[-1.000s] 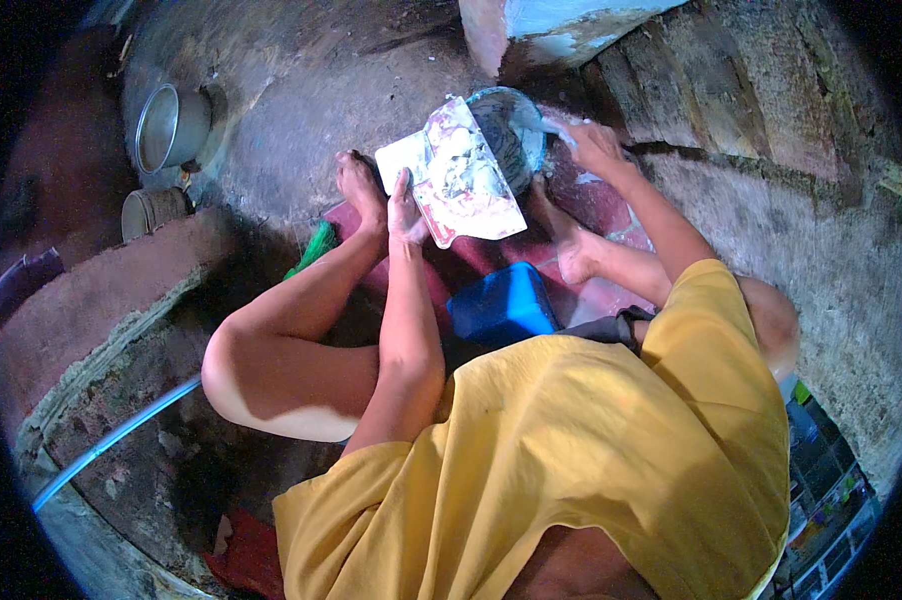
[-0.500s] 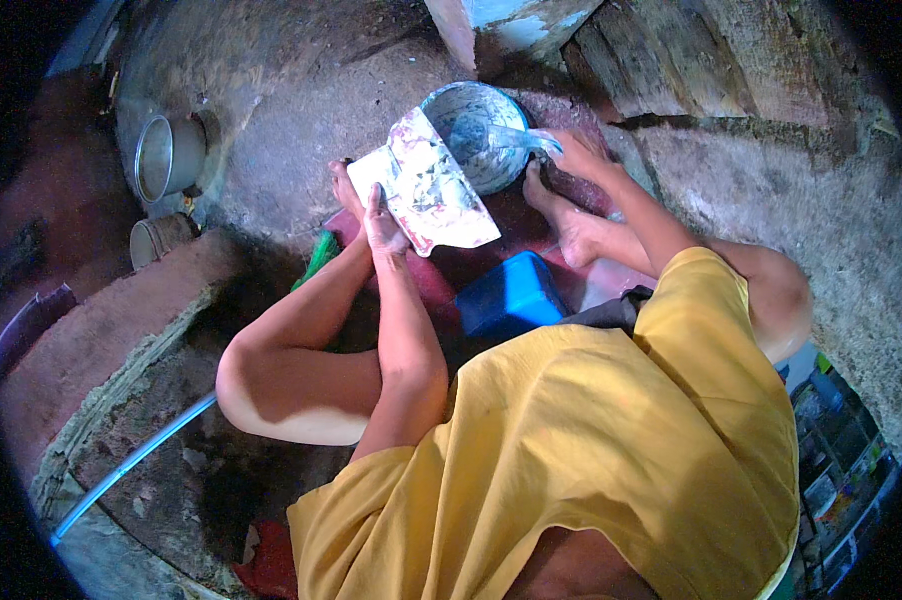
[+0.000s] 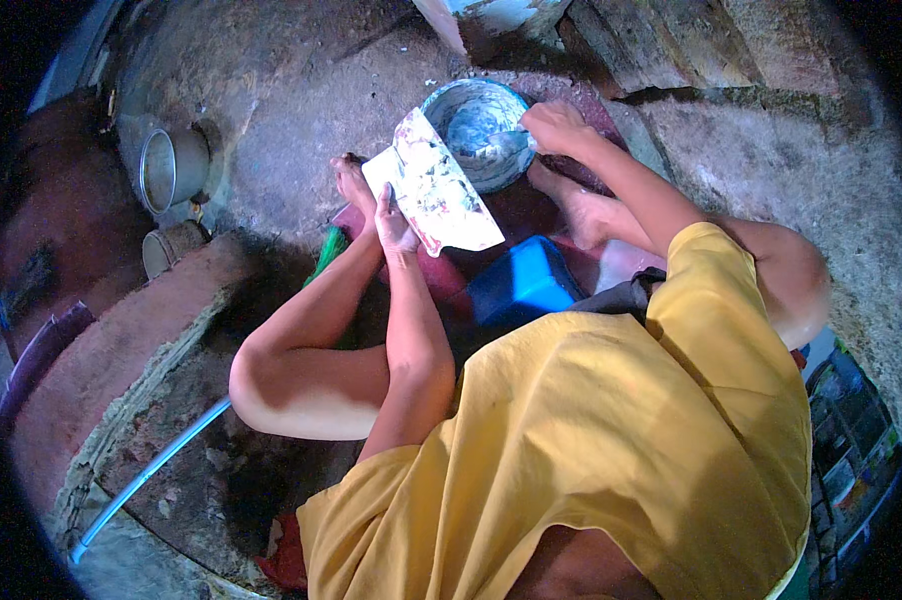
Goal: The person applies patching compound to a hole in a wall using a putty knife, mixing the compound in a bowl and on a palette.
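My left hand [image 3: 397,230] is closed on the lower left edge of a flat white board [image 3: 437,190], thumb on top. Grey-white paste and reddish stains smear the board's face. It lies tilted against the near left side of a round blue bucket [image 3: 523,172], hiding part of it; whether they touch I cannot tell. Whitish paste coats the bucket's inside. Over its right rim my right hand [image 3: 558,127] grips a pale blue flat-bladed scraper [image 3: 509,143], the blade down inside the bucket. The fingers cover the tool's handle.
Between my legs stands a blue box-like container [image 3: 527,282]. Beside my left leg are green bristles [image 3: 331,252]. A metal pot [image 3: 179,168] and a smaller tin [image 3: 171,246] lie at the left. A blue pipe [image 3: 151,478] runs along the lower left.
My right hand has moved slightly left and up, and the scraper's blade has gone lower into the bucket. The left hand still holds the board in nearly the same place.
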Tool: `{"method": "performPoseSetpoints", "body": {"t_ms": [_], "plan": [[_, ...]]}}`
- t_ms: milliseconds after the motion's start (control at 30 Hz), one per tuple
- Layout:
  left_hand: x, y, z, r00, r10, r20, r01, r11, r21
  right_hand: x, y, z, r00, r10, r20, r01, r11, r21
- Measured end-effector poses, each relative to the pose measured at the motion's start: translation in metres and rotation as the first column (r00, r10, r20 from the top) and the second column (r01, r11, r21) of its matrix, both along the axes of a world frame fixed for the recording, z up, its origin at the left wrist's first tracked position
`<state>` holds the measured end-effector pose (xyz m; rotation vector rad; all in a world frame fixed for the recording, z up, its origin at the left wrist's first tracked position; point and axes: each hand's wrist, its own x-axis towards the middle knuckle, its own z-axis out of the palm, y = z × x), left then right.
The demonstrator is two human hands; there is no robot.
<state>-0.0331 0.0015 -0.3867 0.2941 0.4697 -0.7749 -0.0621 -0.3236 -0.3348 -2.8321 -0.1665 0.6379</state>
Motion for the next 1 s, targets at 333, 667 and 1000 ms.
{"method": "performPoseSetpoints", "body": {"t_ms": [333, 667, 1000], "plan": [[-0.006, 0.005, -0.01, 0.999, 0.015, -0.044, -0.026, 0.966, -0.256, 0.003, 0.016, -0.014, 0.999, 0.034, -0.007, -0.033, 0.997, 0.073], [-0.006, 0.012, -0.025, 0.998, -0.006, -0.061, -0.002, 0.991, -0.131, 0.011, 0.037, -0.035, 0.974, -0.186, -0.129, 0.209, 0.958, 0.196], [-0.003, 0.009, -0.024, 0.998, -0.051, -0.042, 0.046, 0.991, -0.124, 0.071, 0.034, -0.019, 0.992, 0.12, -0.03, -0.111, 0.971, 0.213]]}}
